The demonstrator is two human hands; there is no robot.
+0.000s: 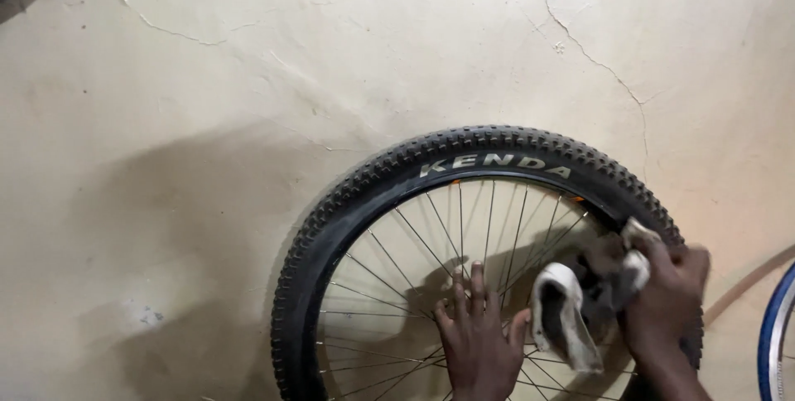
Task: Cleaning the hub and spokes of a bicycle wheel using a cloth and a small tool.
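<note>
Leaning bicycle wheel (pixel 373 194) on cracked wall (pixel 207 103), left hand (pixel 478 335) flat on spokes (pixel 397 268), right hand (pixel 667 293) grip closed on rag (pixel 571 310)

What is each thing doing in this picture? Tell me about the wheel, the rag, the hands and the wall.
Bicycle wheel: flat on the floor, knobbly black tyre on the rim.
Spokes: thin, in place.
Rag: dirty white, crumpled, hanging partly loose.
Right hand: gripping the rag against the tyre.
Left hand: open, fingers spread, pressed on the spokes.
Floor: cream, cracked.
Blue rim: at the right edge, mostly cut off.
</note>
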